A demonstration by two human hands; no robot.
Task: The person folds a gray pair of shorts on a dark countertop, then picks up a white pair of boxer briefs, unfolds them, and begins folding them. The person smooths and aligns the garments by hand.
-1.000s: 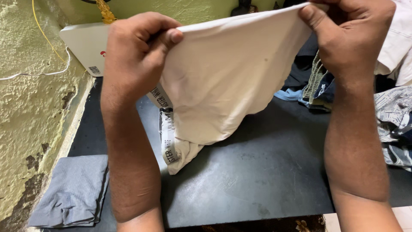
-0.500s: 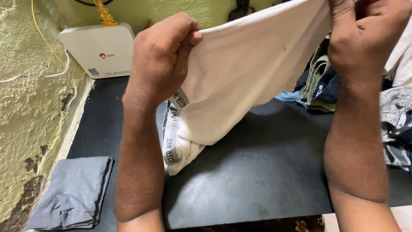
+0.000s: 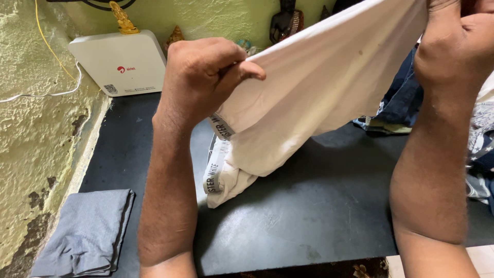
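Observation:
A white undergarment point(image 3: 314, 98) with a printed waistband hangs stretched between both hands above a black slab point(image 3: 309, 211). My left hand point(image 3: 203, 77) pinches its upper left edge with thumb and fingers closed. At the top right, my right hand point(image 3: 455, 46) grips the other edge, partly cut off by the frame. The garment's lower end and waistband rest bunched on the slab.
A folded grey cloth point(image 3: 85, 234) lies at the slab's front left. A white router box point(image 3: 121, 62) leans on the green wall at the back left. A heap of mixed clothes point(image 3: 437, 118) sits on the right. A rough wall point(image 3: 36, 134) borders the left.
Both hands have shifted to the right and slightly up with the white garment, stretching it more diagonally. The router is now fully uncovered.

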